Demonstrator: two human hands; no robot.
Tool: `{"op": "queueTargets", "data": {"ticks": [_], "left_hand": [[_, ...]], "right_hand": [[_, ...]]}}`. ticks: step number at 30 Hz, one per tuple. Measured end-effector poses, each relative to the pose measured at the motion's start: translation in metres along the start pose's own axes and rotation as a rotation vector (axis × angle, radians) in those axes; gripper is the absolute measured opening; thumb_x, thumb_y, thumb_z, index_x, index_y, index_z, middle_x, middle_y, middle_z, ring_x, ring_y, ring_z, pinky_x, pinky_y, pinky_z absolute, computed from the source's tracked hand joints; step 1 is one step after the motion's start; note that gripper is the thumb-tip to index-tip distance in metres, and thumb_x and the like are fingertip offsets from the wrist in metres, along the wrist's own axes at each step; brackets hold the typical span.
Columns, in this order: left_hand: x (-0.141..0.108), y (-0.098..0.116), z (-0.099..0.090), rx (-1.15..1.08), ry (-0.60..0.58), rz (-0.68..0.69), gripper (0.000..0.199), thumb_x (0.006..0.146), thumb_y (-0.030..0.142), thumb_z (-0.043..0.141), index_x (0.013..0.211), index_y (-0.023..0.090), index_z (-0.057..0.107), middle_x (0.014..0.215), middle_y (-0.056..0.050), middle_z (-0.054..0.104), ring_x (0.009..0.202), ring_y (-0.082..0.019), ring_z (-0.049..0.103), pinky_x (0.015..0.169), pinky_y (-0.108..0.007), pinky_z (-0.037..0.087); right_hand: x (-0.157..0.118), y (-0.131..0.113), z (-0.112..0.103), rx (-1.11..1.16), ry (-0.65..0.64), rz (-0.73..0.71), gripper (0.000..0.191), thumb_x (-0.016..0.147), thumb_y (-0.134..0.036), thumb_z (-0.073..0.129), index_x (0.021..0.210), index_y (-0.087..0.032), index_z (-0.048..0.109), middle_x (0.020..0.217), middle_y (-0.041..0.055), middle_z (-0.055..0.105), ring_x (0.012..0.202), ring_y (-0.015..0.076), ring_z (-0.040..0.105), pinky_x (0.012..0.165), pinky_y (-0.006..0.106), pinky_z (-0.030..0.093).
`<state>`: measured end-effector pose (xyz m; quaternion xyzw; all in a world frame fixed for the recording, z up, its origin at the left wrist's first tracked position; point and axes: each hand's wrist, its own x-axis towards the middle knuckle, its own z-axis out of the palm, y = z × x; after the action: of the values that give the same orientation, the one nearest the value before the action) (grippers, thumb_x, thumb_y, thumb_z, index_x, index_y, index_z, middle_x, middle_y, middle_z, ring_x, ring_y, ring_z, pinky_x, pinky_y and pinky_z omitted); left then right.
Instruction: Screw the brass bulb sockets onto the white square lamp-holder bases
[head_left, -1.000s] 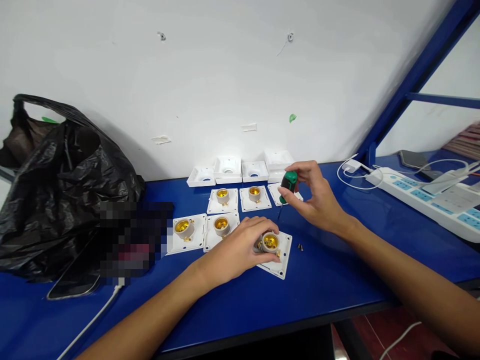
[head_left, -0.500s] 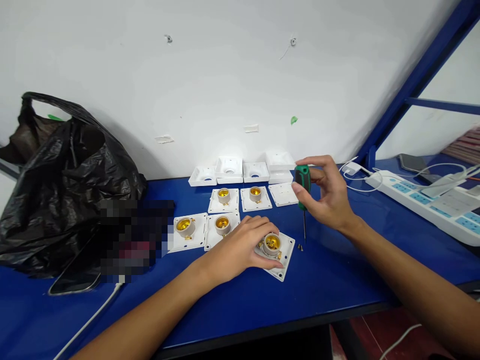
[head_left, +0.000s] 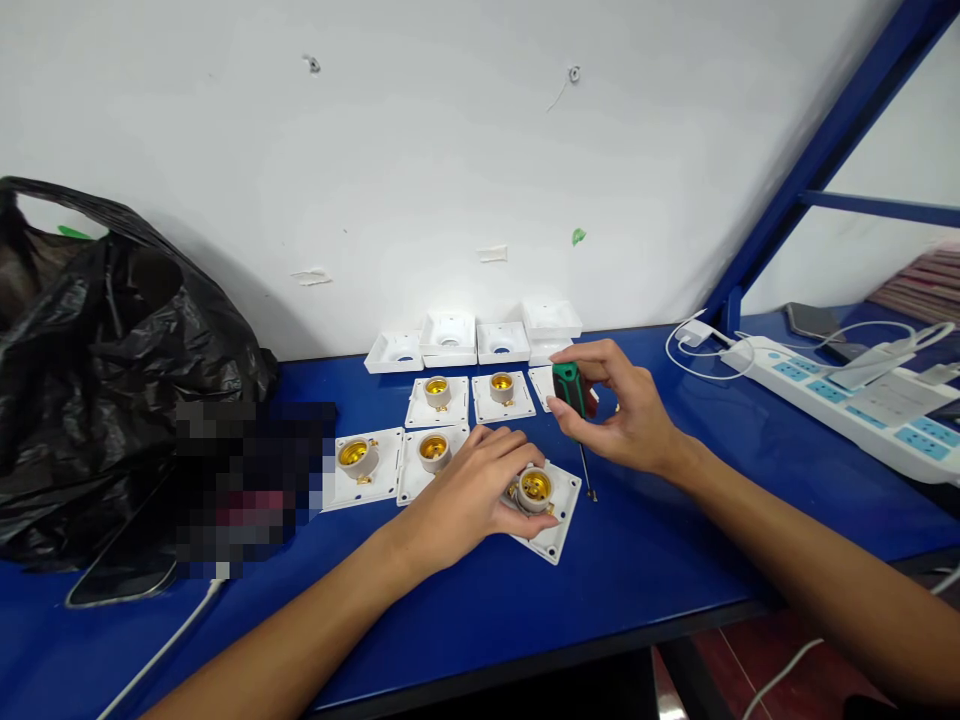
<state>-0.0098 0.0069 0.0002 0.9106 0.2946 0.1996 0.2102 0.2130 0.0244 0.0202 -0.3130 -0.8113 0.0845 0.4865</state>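
Observation:
My left hand [head_left: 480, 487] grips a lamp holder [head_left: 535, 490] on a square white base plate, thumb and fingers around its sides; part of the plate is under the hand. In my right hand [head_left: 626, 405] is a green and black screwdriver [head_left: 569, 388], held by the handle with the shaft slanting down. Its tip meets the small brass screws [head_left: 592, 494] lying on the blue table to the right of the plate. More lamp holders with brass-coloured sockets, such as this one [head_left: 358, 458], stand on white plates to the left and behind.
White square covers [head_left: 448, 332] are lined up along the wall, some stacked. A black plastic bag [head_left: 127, 370] and a phone [head_left: 124, 560] lie at the left. To the right, a white power strip [head_left: 847, 395] with cables runs along the blue table [head_left: 450, 640].
My right hand has lowered the screwdriver, tilting it so its tip reaches the small screws. My left hand keeps its grip on the lamp holder. The whole view has shifted slightly.

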Motion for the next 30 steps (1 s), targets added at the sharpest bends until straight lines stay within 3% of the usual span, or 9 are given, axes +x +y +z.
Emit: {"op": "queueTargets", "data": {"ticks": [30], "left_hand": [[0.0004, -0.0042, 0.0037, -0.033, -0.027, 0.025, 0.032, 0.087, 0.039, 0.083, 0.102, 0.021, 0.061, 0.099, 0.0, 0.069, 0.099, -0.023, 0.061, 0.092, -0.036, 0.037]], "right_hand": [[-0.0027, 0.0029, 0.0001, -0.064, -0.041, 0.027, 0.042, 0.089, -0.024, 0.072, 0.126, -0.027, 0.053, 0.071, -0.008, 0.057, 0.053, 0.0097, 0.052, 0.051, 0.026, 0.046]]}}
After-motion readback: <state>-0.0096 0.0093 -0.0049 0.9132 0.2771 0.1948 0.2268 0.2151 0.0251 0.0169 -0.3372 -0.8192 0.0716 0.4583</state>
